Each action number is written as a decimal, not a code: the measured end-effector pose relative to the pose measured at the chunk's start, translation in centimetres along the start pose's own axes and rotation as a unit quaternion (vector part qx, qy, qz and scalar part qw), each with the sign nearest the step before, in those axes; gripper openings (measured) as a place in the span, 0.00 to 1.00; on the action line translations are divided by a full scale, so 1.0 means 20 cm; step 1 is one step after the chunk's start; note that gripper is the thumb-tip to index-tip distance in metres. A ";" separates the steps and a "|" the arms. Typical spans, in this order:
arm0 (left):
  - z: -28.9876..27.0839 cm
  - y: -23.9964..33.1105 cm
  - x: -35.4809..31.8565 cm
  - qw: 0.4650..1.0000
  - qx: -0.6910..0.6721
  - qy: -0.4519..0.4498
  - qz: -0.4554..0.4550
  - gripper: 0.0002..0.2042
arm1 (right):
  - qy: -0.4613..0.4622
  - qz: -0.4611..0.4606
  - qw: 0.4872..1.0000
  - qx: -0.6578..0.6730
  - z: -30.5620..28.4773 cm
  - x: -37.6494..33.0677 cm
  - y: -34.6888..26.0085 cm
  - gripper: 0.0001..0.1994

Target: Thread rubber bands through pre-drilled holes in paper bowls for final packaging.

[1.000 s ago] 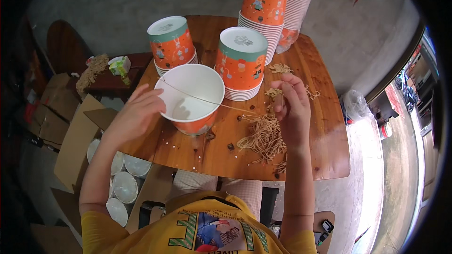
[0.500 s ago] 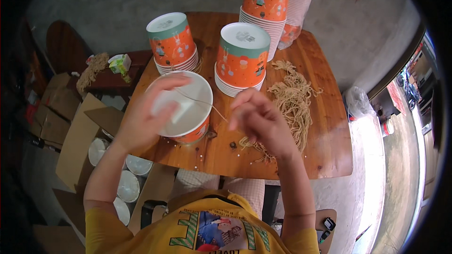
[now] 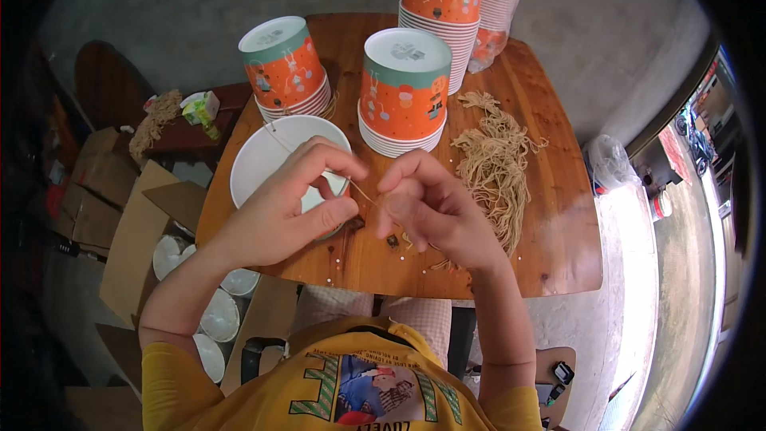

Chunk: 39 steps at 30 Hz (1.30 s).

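A white-lined orange paper bucket [image 3: 259,152] stands open end up at the table's left front. A thin beige string [image 3: 363,192] runs from over its rim, past my left hand, to my right hand. My right hand [image 3: 431,211] pinches its end between curled fingers. Partly covering the bucket, my left hand [image 3: 279,211] has thumb and forefinger apart, with the string passing between them. Just beyond my right hand lies a loose heap of beige strings [image 3: 499,168]. The far part of the string, inside the bucket, is partly hidden by my left hand.
Upside-down bucket stacks stand behind: one at the left [image 3: 283,72], one in the middle [image 3: 405,96], a taller one [image 3: 440,8] beside a plastic-wrapped stack [image 3: 499,12]. An open carton [image 3: 132,247] holding white round tubs is at the left. Small white bits lie near the table's front edge.
My left hand has come down and right, from over the bucket to the string near my right hand. The bucket sits slightly further left in view.
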State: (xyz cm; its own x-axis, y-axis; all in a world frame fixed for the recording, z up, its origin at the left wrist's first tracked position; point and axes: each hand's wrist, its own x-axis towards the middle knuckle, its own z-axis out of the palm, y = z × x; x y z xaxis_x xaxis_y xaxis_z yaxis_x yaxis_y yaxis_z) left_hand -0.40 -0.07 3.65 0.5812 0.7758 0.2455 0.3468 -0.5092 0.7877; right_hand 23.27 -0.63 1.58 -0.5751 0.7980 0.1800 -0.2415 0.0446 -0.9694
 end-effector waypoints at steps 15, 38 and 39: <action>0.11 0.02 0.03 0.951 -0.282 -0.044 -0.116 0.11 | -0.041 0.039 0.998 -0.005 -0.03 0.01 -0.02 0.08; -0.05 -0.06 -0.14 0.982 0.170 0.079 0.014 0.09 | 0.094 0.088 0.991 -0.036 0.10 0.02 0.22 0.06; -0.10 -0.07 -0.17 0.975 0.221 0.035 -0.015 0.12 | 0.094 0.090 0.991 -0.034 0.11 0.03 0.27 0.06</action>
State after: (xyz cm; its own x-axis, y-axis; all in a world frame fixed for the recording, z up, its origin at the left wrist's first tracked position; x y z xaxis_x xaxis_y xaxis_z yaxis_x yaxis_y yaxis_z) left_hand -4.30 -1.19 2.92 0.5197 0.8087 0.2755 0.6552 -0.5842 0.4790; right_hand 19.92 -1.33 -3.19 -0.4466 0.8944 -0.0242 -0.0922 -0.0730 -0.9931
